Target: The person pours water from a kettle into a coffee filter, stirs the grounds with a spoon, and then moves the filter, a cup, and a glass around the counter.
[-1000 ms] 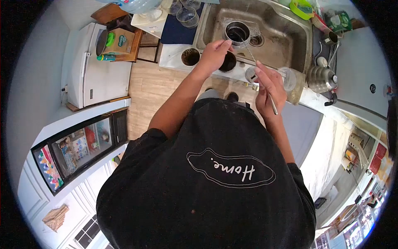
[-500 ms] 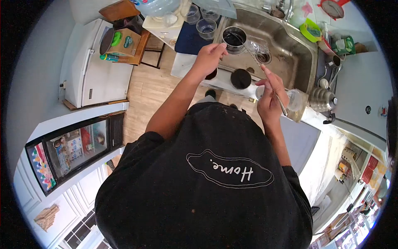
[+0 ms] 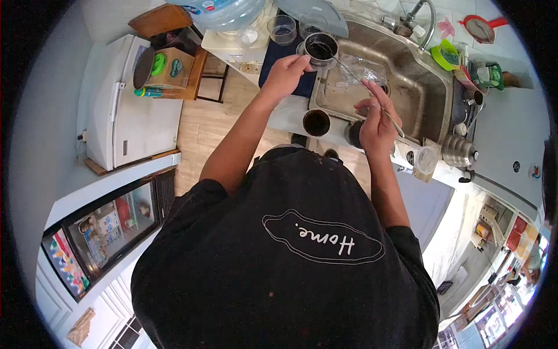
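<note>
My left hand (image 3: 285,77) pinches the near rim or handle of a round metal pot (image 3: 321,49) with dark contents, beside the sink's left edge. My right hand (image 3: 379,119) is closed on a long thin metal spoon (image 3: 347,68), whose far end reaches into the pot. A cup with dark contents (image 3: 317,122) stands on the counter edge between my arms. Another dark container (image 3: 353,134) is partly hidden by my right hand. Clear plastic wrap (image 3: 360,71) lies in the sink right of the pot.
The metal sink (image 3: 427,87) has a curved faucet (image 3: 429,26) behind it. Clear glass bowls (image 3: 283,30) rest on a dark mat (image 3: 272,58) at the left. A clear plastic cup (image 3: 426,160) and a ridged metal kettle (image 3: 458,150) stand at the right.
The pot in my left hand has moved left and up, away from the sink toward the mat, with the spoon still in it. The view has shifted slightly, and the cup between my arms shows more.
</note>
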Demonstrator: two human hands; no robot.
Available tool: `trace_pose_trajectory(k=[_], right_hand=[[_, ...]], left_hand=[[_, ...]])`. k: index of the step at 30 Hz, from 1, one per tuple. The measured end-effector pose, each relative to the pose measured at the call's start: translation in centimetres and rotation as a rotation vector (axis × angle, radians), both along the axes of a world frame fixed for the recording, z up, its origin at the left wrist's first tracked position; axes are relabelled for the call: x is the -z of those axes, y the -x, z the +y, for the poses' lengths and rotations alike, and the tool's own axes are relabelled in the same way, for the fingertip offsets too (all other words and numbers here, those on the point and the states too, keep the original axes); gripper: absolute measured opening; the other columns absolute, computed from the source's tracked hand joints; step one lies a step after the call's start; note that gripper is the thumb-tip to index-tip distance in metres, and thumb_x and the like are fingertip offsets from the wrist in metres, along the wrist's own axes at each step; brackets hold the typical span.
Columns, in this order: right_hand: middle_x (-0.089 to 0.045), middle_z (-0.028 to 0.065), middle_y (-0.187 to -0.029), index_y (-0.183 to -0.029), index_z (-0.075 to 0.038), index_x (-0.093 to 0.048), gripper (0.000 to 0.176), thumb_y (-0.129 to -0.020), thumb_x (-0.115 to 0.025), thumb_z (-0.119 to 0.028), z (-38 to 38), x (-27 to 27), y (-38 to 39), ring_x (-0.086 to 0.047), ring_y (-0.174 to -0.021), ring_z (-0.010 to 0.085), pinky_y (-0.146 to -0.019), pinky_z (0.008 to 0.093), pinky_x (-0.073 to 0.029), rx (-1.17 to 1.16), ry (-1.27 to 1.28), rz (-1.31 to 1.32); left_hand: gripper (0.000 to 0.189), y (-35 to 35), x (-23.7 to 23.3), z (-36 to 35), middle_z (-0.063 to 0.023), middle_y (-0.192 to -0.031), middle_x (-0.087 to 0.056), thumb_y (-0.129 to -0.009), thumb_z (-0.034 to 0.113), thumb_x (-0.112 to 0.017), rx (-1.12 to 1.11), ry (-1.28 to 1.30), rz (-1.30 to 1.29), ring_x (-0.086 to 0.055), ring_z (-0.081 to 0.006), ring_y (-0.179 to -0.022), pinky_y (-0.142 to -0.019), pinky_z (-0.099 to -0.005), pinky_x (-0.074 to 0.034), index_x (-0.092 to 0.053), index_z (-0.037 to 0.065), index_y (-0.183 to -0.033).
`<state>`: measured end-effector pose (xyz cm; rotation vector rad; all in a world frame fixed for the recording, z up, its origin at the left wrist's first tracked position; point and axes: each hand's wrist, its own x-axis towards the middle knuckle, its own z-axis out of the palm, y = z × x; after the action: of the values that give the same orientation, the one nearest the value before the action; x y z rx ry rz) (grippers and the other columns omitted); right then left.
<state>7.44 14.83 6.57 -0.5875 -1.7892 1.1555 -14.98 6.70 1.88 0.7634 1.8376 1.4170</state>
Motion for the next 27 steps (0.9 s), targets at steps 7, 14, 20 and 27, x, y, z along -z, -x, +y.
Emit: trace_pose_trajectory(k=[7, 14, 20, 27], right_hand=[[-0.072, 0.0150, -0.106, -0.122, 0.000, -0.065, 0.026, -0.101, -0.051, -0.003, -0.4, 1.3, 2.5, -0.067, -0.073, 0.0149, -0.070, 0.0283, -0.053, 0.040, -0.023, -0.075], [-0.072, 0.0153, -0.104, -0.122, -0.001, -0.066, 0.026, -0.101, -0.051, -0.003, -0.5, 1.3, 3.7, -0.067, -0.073, 0.0139, -0.069, 0.0272, -0.053, 0.055, 0.034, -0.103], [-0.071, 0.0159, -0.111, -0.124, -0.001, -0.065, 0.028, -0.101, -0.051, -0.002, -0.4, 1.5, 4.0, -0.068, -0.073, 0.0143, -0.070, 0.0278, -0.054, 0.061, 0.046, -0.122], [-0.072, 0.0147, -0.110, -0.125, -0.001, -0.064, 0.029, -0.100, -0.050, -0.002, -0.7, 2.2, 3.9, -0.069, -0.074, 0.0146, -0.071, 0.0278, -0.054, 0.057, 0.067, -0.124]], left_hand=[[0.040, 2.6, 2.0, 0.4, -0.0042, -0.081, -0.068, -0.100, 0.036, -0.056, 0.038, -0.007, 0.009, -0.059, -0.0133, -0.079, -0.078, -0.0295, -0.048, -0.068, 0.001, -0.085], [0.041, 4.1, 4.0, 1.3, -0.0060, -0.082, -0.069, -0.100, 0.036, -0.055, 0.070, 0.008, 0.041, -0.061, -0.0141, -0.077, -0.076, -0.0287, -0.048, -0.068, 0.000, -0.085], [0.042, 4.2, 3.2, 1.1, -0.0089, -0.085, -0.072, -0.101, 0.036, -0.055, 0.082, 0.025, 0.078, -0.066, -0.0158, -0.081, -0.077, -0.0295, -0.050, -0.069, -0.001, -0.088], [0.036, 4.1, 5.1, 0.6, -0.0100, -0.084, -0.071, -0.098, 0.035, -0.061, 0.021, -0.046, 0.001, -0.066, -0.0157, -0.079, -0.078, -0.0289, -0.051, -0.065, -0.001, -0.101]])
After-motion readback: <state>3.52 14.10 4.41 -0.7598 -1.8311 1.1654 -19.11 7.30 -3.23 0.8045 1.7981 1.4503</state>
